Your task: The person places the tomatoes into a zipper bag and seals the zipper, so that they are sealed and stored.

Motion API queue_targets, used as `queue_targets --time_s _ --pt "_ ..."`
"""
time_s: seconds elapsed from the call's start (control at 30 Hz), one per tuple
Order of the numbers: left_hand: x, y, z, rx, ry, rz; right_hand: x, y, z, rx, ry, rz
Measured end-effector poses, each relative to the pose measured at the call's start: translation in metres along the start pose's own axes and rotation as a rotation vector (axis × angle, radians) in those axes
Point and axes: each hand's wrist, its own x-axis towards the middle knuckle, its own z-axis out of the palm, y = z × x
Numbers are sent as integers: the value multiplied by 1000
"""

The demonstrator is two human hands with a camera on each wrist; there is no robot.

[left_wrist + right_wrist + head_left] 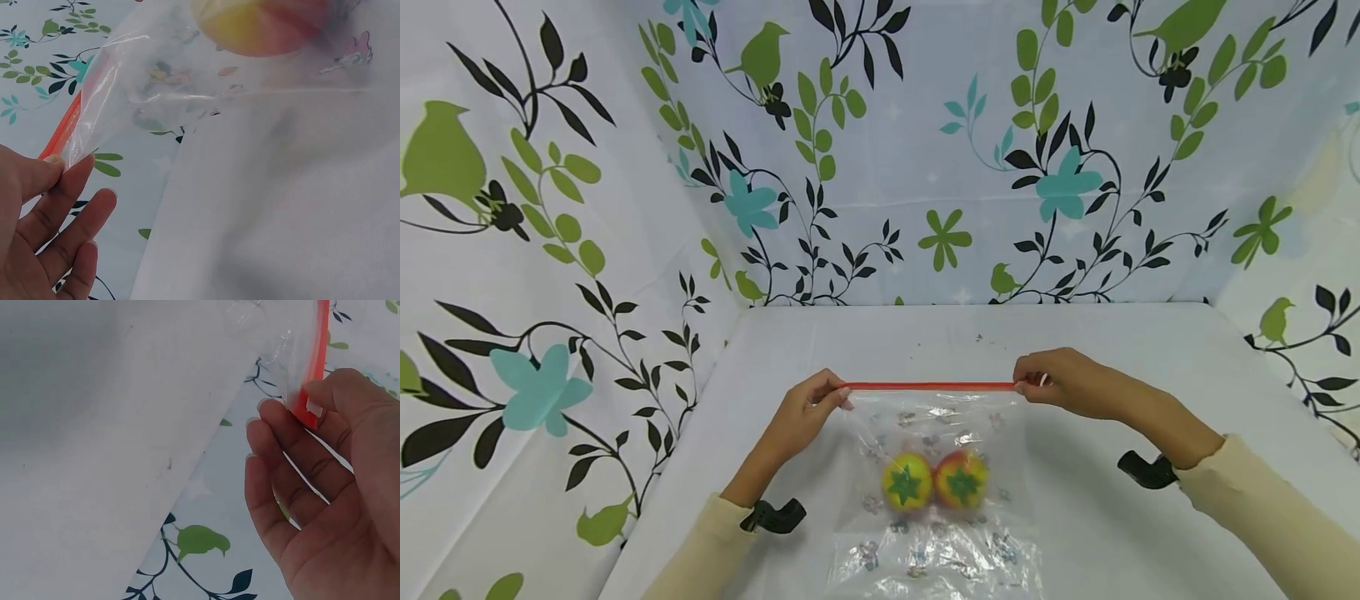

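A clear zip bag (932, 550) with small printed figures and a red zip strip (928, 386) hangs between my two hands. My left hand (805, 412) pinches the strip's left end between thumb and forefinger; the other fingers (94, 215) stay apart from it. At the opposite end, my right hand (1067, 382) pinches the strip's corner, with a white slider (314, 407) by the thumb. Inside the bag sit two round yellow-red toy fruits with green star-shaped tops, a left fruit (907, 482) and a right fruit (961, 480), side by side.
A white table (775, 342) lies beneath, with a few dark specks near its far edge. Patterned cloth (880, 167) with birds, leaves and flowers rises behind and at both sides. Black wrist mounts, a left mount (775, 517) and a right mount (1147, 470), jut from the wrists.
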Motion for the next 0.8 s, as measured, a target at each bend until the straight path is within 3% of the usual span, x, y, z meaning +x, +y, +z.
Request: queue_targets --time_s 0.27,0.43,0.8 --pt "7 -3 5 -29 -14 -50 3 11 7 28 30 38" --pt "14 -7 8 6 -33 -57 6 19 13 25 51 76" --pt "40 -19 21 101 -2 -108 30 44 26 10 74 143"
